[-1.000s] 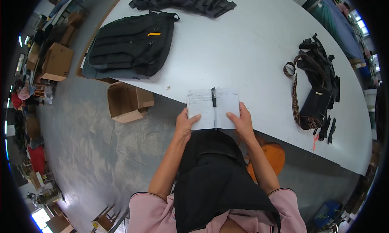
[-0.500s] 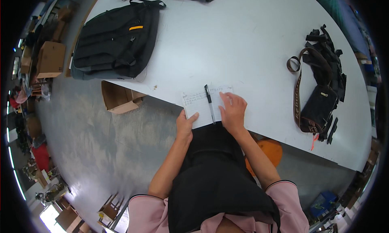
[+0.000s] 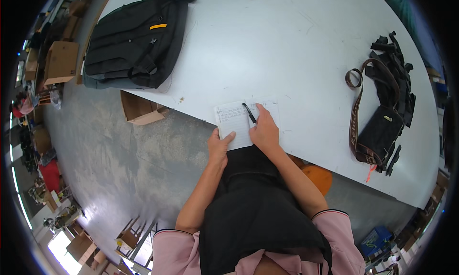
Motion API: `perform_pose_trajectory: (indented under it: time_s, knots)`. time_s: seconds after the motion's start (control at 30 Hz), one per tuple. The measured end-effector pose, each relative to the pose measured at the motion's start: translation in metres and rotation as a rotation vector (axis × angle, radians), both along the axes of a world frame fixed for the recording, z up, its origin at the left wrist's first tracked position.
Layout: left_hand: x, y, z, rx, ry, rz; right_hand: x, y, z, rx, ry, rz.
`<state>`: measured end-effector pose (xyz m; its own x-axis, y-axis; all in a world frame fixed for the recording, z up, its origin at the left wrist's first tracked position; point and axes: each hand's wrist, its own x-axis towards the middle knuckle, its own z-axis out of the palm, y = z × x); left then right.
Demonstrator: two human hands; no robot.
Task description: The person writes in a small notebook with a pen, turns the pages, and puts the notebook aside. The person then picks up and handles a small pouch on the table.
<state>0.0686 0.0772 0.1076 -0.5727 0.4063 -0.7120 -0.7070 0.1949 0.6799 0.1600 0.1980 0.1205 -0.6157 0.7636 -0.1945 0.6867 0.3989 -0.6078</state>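
Lying open at the near edge of the table (image 3: 267, 50), the notebook (image 3: 234, 119) is gripped on its left by the left hand (image 3: 218, 147). Pickup of the pen (image 3: 249, 113) seems underway; whether it is grasped by the right hand (image 3: 266, 132) cannot be told. A steady notebook would be called for.

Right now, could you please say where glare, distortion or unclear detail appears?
Head view: the smooth white tabletop bows along its right edge, apparently from fisheye distortion; head view: glare whitens the grey floor at lower left; head view: handwriting in the white lined paper notebook is too small to read.
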Motion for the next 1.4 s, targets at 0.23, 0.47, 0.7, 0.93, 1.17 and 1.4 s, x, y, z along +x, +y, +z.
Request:
perform_pose_trajectory:
  time_s: [0.23, 0.47, 0.7, 0.93, 1.17, 1.4]
  knots:
    - [0.004, 0.006, 0.007, -0.041, 0.049, -0.016, 0.017, 0.003, -0.004, -0.231, 0.305, -0.156]
    - [0.006, 0.007, 0.011, -0.057, 0.065, 0.001, 0.019, -0.021, 0.011, -0.261, 0.232, -0.018]
    - [0.007, 0.004, 0.001, -0.004, 0.066, 0.002, 0.009, -0.023, 0.009, -0.232, 0.066, -0.002]
    - [0.005, -0.002, -0.003, 0.043, -0.096, 0.071, 0.012, -0.02, 0.003, -0.227, 0.122, 0.009]
    - [0.002, 0.0, 0.001, 0.083, -0.198, 0.126, 0.019, -0.019, -0.008, -0.285, 0.286, -0.047]
    - [-0.004, -0.001, 0.004, 0.149, -0.292, 0.14, 0.023, -0.01, -0.008, -0.463, 0.382, -0.149]
